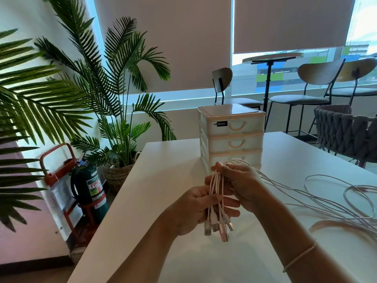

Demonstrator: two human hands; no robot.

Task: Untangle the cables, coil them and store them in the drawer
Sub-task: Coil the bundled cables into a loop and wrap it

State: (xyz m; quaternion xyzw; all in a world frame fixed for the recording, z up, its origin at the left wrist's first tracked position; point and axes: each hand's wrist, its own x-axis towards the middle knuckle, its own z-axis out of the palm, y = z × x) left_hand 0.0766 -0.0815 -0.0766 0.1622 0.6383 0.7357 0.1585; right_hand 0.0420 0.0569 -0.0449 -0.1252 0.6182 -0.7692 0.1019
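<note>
Several white cables [217, 193] are bunched together above the white table [155, 180], their plug ends [218, 227] hanging down. My left hand [193, 209] grips the bunch low, just above the plugs. My right hand [240, 184] grips the same bunch higher up. From my right hand the cables trail right into loose loops [336, 199] lying on the table. Just behind my hands stands a small white drawer unit [231, 133] with three stacked drawers, the top two shut and the bottom one partly hidden by my hands.
The table's left edge runs diagonally beside a fire extinguisher [89, 188] in a red stand and a potted palm [114, 111]. A woven grey chair [344, 133] sits at the table's far right. Stools and a round table stand by the window.
</note>
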